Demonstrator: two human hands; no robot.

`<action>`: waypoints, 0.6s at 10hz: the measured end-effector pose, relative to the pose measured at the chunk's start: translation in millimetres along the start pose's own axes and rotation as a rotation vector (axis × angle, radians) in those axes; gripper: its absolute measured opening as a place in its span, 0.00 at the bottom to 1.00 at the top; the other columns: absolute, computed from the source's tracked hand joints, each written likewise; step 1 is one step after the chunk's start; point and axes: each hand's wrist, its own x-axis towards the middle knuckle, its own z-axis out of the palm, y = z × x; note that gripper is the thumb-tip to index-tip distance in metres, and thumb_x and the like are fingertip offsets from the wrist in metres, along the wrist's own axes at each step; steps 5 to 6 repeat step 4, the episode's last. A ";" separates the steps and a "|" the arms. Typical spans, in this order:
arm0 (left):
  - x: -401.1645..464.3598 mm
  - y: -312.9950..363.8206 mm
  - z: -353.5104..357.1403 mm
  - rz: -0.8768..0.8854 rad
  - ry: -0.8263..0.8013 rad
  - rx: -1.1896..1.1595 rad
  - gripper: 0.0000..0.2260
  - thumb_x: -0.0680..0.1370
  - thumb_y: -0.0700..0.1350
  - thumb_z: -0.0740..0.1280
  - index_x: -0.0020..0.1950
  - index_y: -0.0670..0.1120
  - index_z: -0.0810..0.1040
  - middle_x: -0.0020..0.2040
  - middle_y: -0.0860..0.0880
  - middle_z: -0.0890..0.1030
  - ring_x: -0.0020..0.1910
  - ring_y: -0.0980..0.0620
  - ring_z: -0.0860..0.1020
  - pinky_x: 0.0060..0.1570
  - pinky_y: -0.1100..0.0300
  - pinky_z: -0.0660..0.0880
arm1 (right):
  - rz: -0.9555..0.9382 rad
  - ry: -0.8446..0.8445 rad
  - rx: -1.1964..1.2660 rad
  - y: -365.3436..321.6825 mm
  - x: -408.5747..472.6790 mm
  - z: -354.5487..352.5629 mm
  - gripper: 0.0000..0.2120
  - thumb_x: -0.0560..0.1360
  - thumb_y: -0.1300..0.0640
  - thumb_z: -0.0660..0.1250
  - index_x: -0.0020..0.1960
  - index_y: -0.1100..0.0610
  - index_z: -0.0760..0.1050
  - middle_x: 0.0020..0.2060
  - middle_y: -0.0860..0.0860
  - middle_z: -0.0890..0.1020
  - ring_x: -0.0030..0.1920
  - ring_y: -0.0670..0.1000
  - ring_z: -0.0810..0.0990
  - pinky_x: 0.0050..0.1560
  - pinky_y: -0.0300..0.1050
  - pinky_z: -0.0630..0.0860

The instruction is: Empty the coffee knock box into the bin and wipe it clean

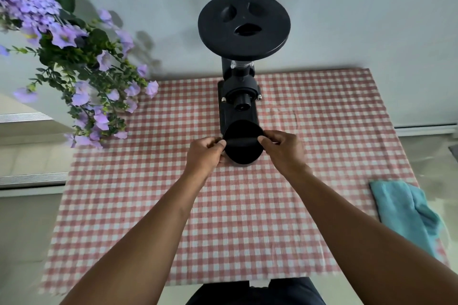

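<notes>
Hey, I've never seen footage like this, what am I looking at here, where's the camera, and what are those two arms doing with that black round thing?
There is one picture, taken by a camera worn on a person's head, looking forward and down, so the two bare arms reaching in from the bottom are the wearer's own. No robot is involved. The left hand and the right hand each pinch a side of a round black container, probably the coffee knock box. It is at the foot of a tall black coffee grinder with a wide round lid. Whether the box is lifted or resting I cannot tell. All this is on a table under a red-and-white checked cloth. A folded blue cloth lies at the table's right edge, likely for wiping. Purple flowers hang in from the left. No bin is in view.
</notes>
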 end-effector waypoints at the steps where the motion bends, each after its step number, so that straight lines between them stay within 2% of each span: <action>1: -5.4 1.7 0.3 0.002 -0.001 0.024 0.11 0.83 0.45 0.70 0.63 0.44 0.84 0.47 0.49 0.88 0.41 0.51 0.88 0.47 0.55 0.86 | 0.002 -0.002 -0.034 0.2 -2.6 1.0 0.13 0.81 0.47 0.71 0.62 0.52 0.85 0.52 0.45 0.89 0.54 0.48 0.87 0.43 0.33 0.76; 2: -9.3 3.3 0.9 0.007 -0.003 0.007 0.13 0.83 0.45 0.70 0.66 0.43 0.83 0.49 0.48 0.88 0.43 0.50 0.89 0.49 0.53 0.87 | 0.015 0.004 -0.026 1.7 -4.8 2.7 0.16 0.80 0.48 0.71 0.65 0.54 0.83 0.56 0.49 0.88 0.56 0.51 0.87 0.47 0.36 0.79; 3: -19.5 -2.4 -0.5 0.037 0.011 -0.037 0.17 0.83 0.44 0.69 0.72 0.43 0.78 0.55 0.46 0.88 0.48 0.48 0.89 0.51 0.52 0.87 | 0.043 0.007 0.101 8.9 -13.9 2.2 0.26 0.80 0.50 0.72 0.75 0.57 0.74 0.65 0.50 0.85 0.63 0.52 0.85 0.63 0.47 0.81; 4: -41.4 -10.1 -1.6 0.036 0.014 -0.030 0.17 0.83 0.44 0.69 0.72 0.43 0.79 0.50 0.48 0.87 0.48 0.48 0.88 0.50 0.52 0.87 | 0.111 0.010 0.173 17.2 -24.8 -2.9 0.24 0.81 0.53 0.72 0.75 0.57 0.75 0.67 0.51 0.84 0.66 0.54 0.84 0.68 0.52 0.81; 6: -41.4 -10.1 -1.6 0.036 0.014 -0.030 0.17 0.83 0.44 0.69 0.72 0.43 0.79 0.50 0.48 0.87 0.48 0.48 0.88 0.50 0.52 0.87 | 0.111 0.010 0.173 17.2 -24.8 -2.9 0.24 0.81 0.53 0.72 0.75 0.57 0.75 0.67 0.51 0.84 0.66 0.54 0.84 0.68 0.52 0.81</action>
